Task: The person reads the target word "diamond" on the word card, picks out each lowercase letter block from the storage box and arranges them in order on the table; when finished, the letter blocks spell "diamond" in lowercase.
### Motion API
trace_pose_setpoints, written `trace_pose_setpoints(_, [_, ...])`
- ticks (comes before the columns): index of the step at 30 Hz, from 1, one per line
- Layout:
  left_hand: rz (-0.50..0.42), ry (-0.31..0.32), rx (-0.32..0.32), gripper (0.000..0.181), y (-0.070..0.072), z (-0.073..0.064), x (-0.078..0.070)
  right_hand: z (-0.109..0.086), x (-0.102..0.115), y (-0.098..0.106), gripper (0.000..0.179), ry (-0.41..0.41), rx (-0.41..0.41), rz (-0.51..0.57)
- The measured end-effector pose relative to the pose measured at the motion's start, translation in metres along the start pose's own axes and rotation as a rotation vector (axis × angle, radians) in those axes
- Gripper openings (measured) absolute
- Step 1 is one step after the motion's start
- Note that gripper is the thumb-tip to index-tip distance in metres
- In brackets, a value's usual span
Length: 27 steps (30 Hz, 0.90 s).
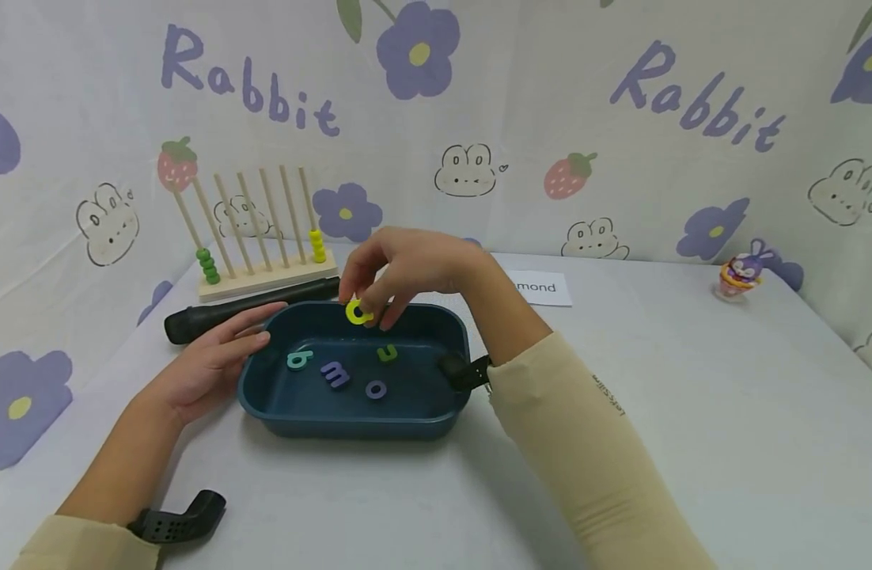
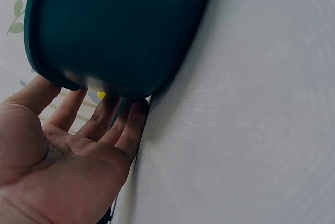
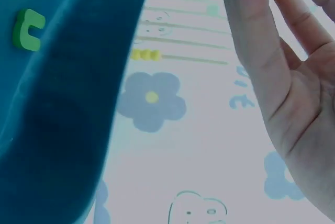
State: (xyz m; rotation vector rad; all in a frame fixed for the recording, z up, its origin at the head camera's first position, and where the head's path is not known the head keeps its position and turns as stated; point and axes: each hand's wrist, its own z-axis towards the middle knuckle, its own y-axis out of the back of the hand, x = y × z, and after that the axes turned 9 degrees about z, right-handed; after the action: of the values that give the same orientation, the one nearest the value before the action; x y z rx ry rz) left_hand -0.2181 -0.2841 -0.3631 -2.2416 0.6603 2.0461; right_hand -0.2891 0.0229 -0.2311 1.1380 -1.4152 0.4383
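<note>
My right hand (image 1: 407, 265) pinches a yellow plastic letter (image 1: 354, 312) between thumb and fingers, above the far rim of a dark blue tray (image 1: 365, 429). Fingers cover part of the letter, so I cannot tell which one it is. Inside the tray lie a teal letter (image 1: 298, 361), a purple m (image 1: 334, 375), a green u-shaped letter (image 1: 387, 353) and a purple o (image 1: 376, 389). At the tray's left end rests my left hand (image 1: 211, 364), its extended fingers against the outer wall, as the left wrist view shows too (image 2: 78, 145).
Behind the tray stands a wooden bead rack (image 1: 265, 277) with green and yellow beads. A black microphone (image 1: 229, 310) lies before it. Partly behind my right arm is a white card (image 1: 546, 289) reading "mond". A small rabbit figure (image 1: 741, 273) stands far right.
</note>
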Motion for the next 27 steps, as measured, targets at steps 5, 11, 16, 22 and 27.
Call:
trace_pose_setpoints(5, [-0.004,-0.011,-0.001,0.053,0.001,-0.001,0.002,-0.016,-0.004,0.006,0.015,0.075,-0.094,0.019])
trace_pose_setpoints(11, [-0.013,-0.010,0.006,0.054,0.000,-0.002,0.003,-0.031,-0.016,0.010,0.016,0.103,-0.195,0.093])
trace_pose_setpoints(16, [-0.013,-0.019,0.008,0.053,0.000,-0.001,0.002,-0.044,-0.028,0.012,0.018,0.099,-0.264,0.138])
trace_pose_setpoints(22, [-0.006,-0.010,0.009,0.053,0.001,0.000,0.001,-0.055,-0.039,0.013,0.023,0.114,-0.349,0.139])
trace_pose_setpoints(27, [-0.001,-0.008,0.005,0.053,0.000,0.000,0.001,-0.066,-0.046,0.012,0.030,0.145,-0.420,0.176])
